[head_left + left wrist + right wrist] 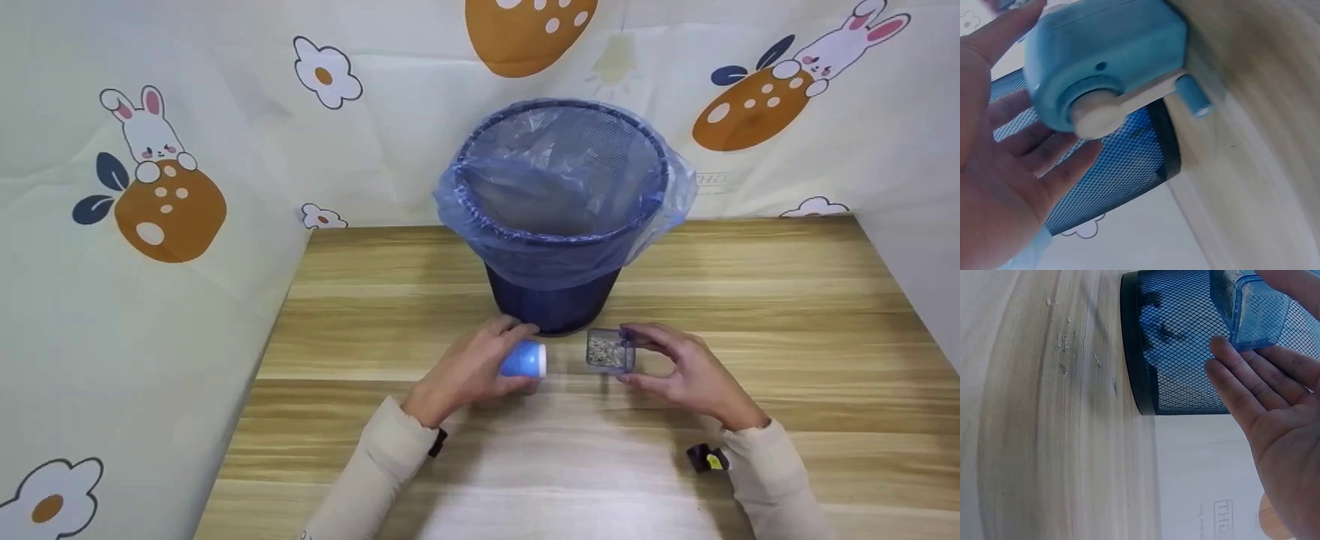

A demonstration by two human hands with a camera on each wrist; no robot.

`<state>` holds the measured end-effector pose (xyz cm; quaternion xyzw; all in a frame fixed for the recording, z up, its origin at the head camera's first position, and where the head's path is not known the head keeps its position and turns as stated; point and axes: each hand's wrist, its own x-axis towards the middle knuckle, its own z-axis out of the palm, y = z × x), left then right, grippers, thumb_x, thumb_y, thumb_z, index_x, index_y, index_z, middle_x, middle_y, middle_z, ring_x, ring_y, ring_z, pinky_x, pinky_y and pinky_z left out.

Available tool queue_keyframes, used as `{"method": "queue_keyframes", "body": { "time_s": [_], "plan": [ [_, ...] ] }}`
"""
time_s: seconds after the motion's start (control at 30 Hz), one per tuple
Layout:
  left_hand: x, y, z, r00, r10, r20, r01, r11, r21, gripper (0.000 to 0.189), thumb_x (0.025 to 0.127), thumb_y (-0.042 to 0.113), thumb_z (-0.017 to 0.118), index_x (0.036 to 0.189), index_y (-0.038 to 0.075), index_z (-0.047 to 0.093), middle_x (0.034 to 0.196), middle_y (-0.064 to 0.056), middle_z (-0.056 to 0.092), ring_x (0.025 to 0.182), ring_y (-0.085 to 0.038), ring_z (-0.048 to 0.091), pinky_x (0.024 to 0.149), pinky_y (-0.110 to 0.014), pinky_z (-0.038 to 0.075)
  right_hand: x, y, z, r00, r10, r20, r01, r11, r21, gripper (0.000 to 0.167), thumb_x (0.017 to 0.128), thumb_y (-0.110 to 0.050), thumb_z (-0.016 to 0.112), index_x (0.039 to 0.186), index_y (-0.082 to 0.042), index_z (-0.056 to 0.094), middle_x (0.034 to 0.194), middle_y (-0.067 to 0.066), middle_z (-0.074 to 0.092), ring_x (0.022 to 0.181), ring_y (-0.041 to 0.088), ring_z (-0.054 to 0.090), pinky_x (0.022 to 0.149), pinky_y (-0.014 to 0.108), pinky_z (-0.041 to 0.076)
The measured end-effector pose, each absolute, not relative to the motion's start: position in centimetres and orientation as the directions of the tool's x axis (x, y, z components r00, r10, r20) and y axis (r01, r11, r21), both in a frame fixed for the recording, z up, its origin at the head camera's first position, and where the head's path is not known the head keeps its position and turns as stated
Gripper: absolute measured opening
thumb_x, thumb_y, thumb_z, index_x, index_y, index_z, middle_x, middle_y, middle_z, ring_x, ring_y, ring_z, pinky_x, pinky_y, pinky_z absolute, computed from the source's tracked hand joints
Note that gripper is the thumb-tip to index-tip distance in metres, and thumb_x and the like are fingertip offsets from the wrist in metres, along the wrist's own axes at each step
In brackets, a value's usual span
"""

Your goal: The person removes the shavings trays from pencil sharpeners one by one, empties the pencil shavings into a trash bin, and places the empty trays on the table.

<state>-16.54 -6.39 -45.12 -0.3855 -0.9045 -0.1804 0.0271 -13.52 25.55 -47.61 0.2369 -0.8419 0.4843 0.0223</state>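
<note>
My left hand (469,367) grips a blue hand-crank pencil sharpener (521,360) between thumb and fingers, just in front of the bin. In the left wrist view its pale crank arm (1148,91) ends in a blue knob (1193,95). To its right, my right hand (694,375) pinches a small clear shavings drawer (1261,318) between thumb and fingertips. Grey-brown pencil shavings (604,351) lie inside the drawer. Sharpener and drawer are apart, with a short gap between them.
A dark mesh bin (551,304) lined with a translucent blue bag (555,262) stands at the back of the wooden table (360,315). Small curled bits (1064,343) lie on the table before it. Printed rabbit sheeting (247,150) encloses the back and sides.
</note>
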Motion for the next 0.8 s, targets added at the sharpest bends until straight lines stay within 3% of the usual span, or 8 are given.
{"method": "queue_keyframes", "body": {
  "time_s": [0.27,0.8],
  "plan": [
    [-16.1,-6.3,-43.6,-0.684,0.670,0.289,0.729,0.613,0.304,0.046,0.094,0.036,0.067,0.130,0.009,0.061,0.123,-0.009,0.061,0.113,-0.022,0.059,0.095,-0.035,0.053,-13.4,25.6,-47.4,-0.876,-0.379,0.298,-0.446,0.402,-0.800,0.064,0.074,-0.004,0.085,0.132,0.004,0.058,0.123,0.017,0.066,0.109,0.032,0.066,0.098,0.015,0.047],
    [-16.4,-6.4,-39.7,-0.555,0.550,0.624,0.818,0.498,0.288,0.029,0.092,0.019,0.070,0.116,0.003,0.069,0.112,-0.009,0.066,0.104,-0.021,0.063,0.089,-0.031,0.055,-13.3,26.1,-46.8,-0.890,-0.351,0.291,-0.436,0.466,-0.770,0.065,0.075,-0.008,0.086,0.134,0.000,0.059,0.122,0.011,0.067,0.109,0.026,0.067,0.098,0.011,0.044]
  ]
}}
